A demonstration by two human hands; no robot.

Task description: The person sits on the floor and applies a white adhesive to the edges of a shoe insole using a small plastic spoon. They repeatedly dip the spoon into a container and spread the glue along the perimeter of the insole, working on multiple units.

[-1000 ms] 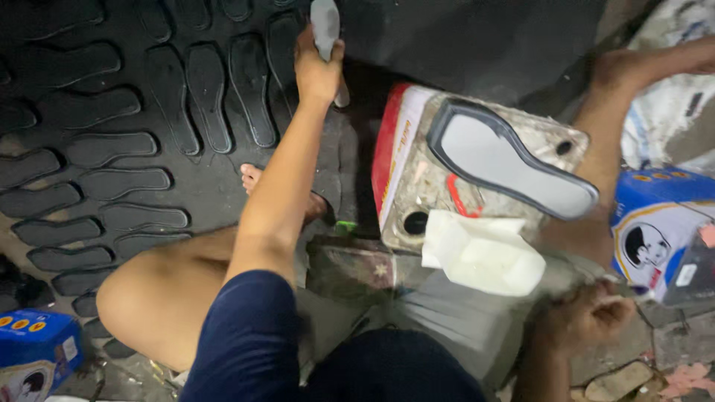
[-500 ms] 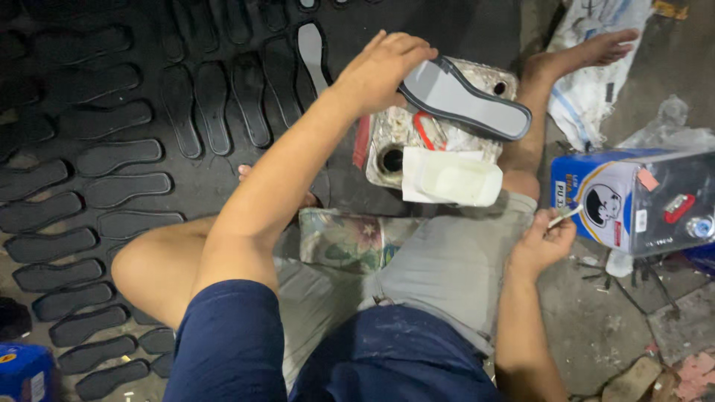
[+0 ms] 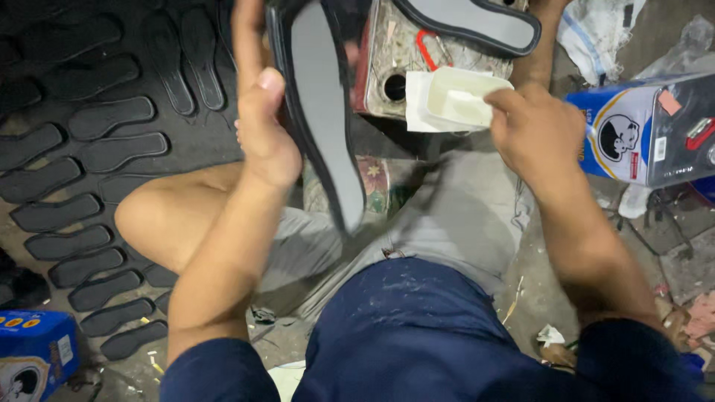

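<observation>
My left hand (image 3: 261,126) grips a long shoe sole (image 3: 320,112) with a black rim and grey face, held on edge above my lap. My right hand (image 3: 536,126) rests at the rim of a white tub (image 3: 454,97), fingers pinched together as on the thin brush seen earlier, which the fingers hide now. The tub leans against a battered metal tin (image 3: 387,59) with a round hole. A second grey sole (image 3: 469,22) lies across the top of that tin.
Several dark soles (image 3: 97,156) lie in rows on the floor at my left. A blue carton (image 3: 640,126) stands at the right, another blue carton (image 3: 33,350) at the bottom left. Crumpled cloth (image 3: 596,37) and scraps litter the right side. My bent knee (image 3: 164,216) juts left.
My left hand has picked up a sole and brought it close in front of me. My right hand has risen from beside the blue carton to the white tub.
</observation>
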